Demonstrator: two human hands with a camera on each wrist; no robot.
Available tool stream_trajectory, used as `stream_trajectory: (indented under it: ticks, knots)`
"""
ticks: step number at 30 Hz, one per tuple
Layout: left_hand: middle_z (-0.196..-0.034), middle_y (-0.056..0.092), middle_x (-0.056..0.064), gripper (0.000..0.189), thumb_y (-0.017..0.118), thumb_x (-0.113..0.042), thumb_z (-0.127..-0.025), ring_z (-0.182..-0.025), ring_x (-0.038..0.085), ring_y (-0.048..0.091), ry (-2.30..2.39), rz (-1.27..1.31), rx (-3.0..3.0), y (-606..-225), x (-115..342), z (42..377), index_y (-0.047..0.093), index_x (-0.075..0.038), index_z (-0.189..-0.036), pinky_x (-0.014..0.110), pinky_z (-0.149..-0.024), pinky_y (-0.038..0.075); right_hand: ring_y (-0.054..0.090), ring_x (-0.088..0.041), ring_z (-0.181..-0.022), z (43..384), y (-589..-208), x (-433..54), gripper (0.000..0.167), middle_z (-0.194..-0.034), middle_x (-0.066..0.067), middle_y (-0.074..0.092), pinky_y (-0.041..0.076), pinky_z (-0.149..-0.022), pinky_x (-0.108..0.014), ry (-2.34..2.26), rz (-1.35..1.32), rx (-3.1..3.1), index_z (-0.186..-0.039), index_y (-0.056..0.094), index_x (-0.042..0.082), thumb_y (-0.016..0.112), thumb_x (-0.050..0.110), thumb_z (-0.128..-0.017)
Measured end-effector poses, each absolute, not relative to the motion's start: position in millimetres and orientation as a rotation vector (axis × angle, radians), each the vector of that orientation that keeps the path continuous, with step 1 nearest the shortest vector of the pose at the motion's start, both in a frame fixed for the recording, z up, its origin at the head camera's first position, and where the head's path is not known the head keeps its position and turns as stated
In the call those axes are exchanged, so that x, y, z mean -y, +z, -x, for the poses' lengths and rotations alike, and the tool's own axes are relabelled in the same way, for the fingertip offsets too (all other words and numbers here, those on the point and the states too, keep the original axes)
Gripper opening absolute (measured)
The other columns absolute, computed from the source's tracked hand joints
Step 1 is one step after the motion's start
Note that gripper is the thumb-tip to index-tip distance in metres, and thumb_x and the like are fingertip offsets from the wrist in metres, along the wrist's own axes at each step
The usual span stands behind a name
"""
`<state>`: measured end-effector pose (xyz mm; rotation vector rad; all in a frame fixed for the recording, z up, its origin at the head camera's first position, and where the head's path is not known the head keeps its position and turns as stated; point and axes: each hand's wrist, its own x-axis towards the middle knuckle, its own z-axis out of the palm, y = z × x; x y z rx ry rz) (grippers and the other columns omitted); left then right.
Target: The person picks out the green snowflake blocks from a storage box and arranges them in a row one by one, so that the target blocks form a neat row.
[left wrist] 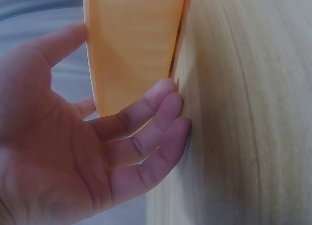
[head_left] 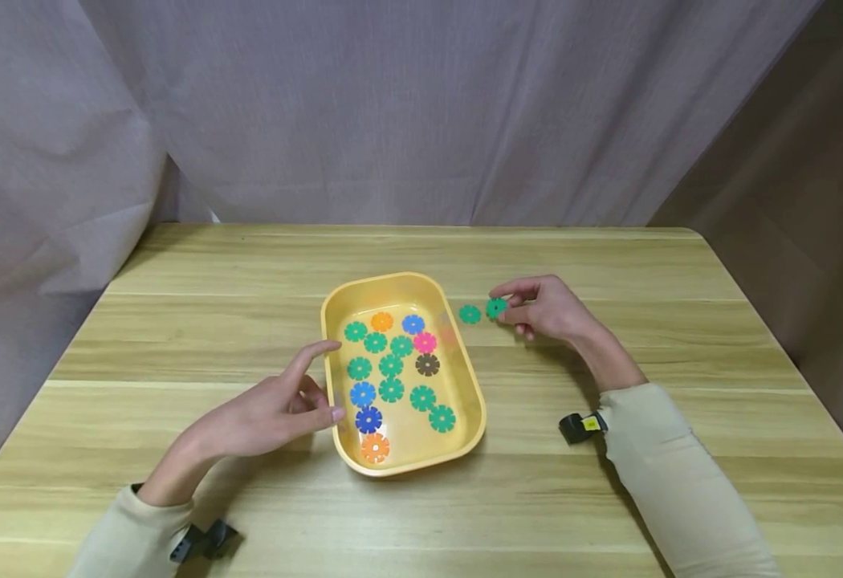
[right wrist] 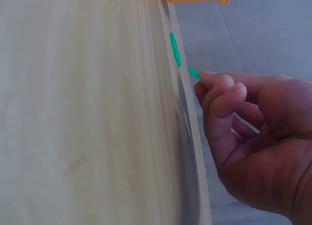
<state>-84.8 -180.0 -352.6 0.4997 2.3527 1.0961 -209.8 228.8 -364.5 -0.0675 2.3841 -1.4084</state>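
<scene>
While the left hand, loosely spread, apparently touches the yellow tray, the right hand, nearer the loose disc on its left, pinches a green disc.

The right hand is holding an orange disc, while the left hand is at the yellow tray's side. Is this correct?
One detail is wrong: the disc held by the right hand is green, not orange, as the head view shows. The left hand is indeed at the yellow tray's side.
</scene>
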Motion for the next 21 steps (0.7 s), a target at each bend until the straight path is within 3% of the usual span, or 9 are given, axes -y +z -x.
stream_trajectory:
  ticks: [12,21]
  knots:
    - [-0.103,0.071,0.005,0.085,0.071,-0.040,-0.102,-0.088,0.019,0.070,1.142,-0.528,-2.328,-352.3,179.9,85.3,0.017,-0.023,-0.164,0.032,-0.078,0.054,0.060,-0.012,-0.055,211.1,-370.1,-227.1,0.044,-0.090,-0.008,0.066,0.054,-0.051,-0.027,-1.368,0.060,-2.355,-0.138,0.066,-0.001,0.074,-0.002,-0.095]
    - [-0.103,0.071,0.005,0.085,0.071,-0.042,-0.102,-0.088,0.018,0.070,1.126,-0.535,-2.332,-352.8,179.9,85.9,0.016,-0.023,-0.164,0.033,-0.078,0.054,0.056,-0.012,-0.052,211.0,-370.7,-229.2,0.044,-0.077,-0.006,0.063,0.045,-0.047,-0.025,-1.286,0.068,-2.405,-0.137,0.067,0.001,0.076,0.004,-0.094]
